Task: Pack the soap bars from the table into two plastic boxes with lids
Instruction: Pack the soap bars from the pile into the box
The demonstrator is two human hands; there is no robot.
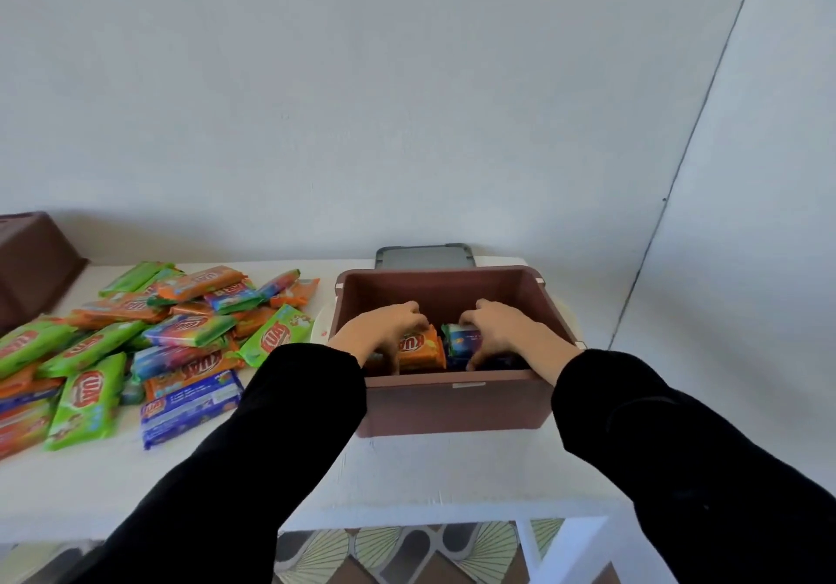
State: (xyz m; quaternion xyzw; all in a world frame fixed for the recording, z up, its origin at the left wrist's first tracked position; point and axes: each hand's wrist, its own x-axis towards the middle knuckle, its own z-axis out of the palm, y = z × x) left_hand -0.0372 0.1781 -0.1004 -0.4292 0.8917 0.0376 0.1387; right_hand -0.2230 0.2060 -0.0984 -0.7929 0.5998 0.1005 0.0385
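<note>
Two brown boxes (pixel 452 407) (pixel 31 266), one grey lid (pixel 423 257), soap bars (pixel 190 330) heaped beyond counting.

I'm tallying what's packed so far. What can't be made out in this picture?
Head view:
- Bars inside the brown box: count hidden by left hand, right hand and the near wall.
- Second box: cut off by the left edge.
- Grey lid: mostly behind the box.
- Soap pile: runs off the left edge.

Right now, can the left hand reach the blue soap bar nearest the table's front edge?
Probably yes: the blue soap bar lies exposed, with nothing standing between it and the brown box. The left hand must first let go of the orange bar.
</note>
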